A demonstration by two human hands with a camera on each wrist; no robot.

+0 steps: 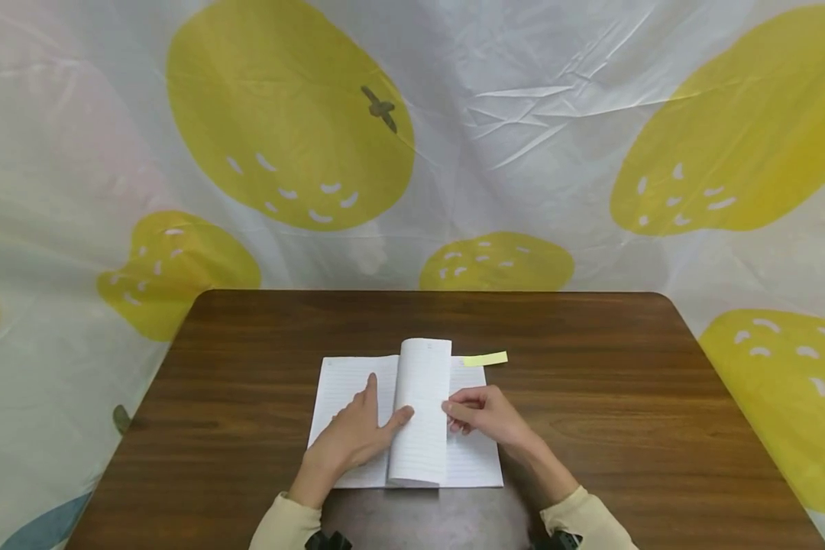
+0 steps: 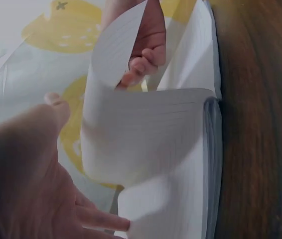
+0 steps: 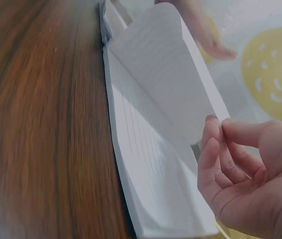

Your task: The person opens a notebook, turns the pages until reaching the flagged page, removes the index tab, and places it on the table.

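Two hands work an open lined notebook on the brown table. The right hand pinches the edge of a raised page between thumb and curled fingers. Across that arched page, the left hand lies flat with straight fingers on the left leaf, thumb touching the page. Beyond the right fingertips lies a yellow sticky note

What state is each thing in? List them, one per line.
Notebook: open, flat on the table.
Lifted page: arched upright, mid-turn.
Right hand: pinching the page's edge.
Left hand: flat on the left-hand page.
Sticky note: lying beside the notebook's far corner.
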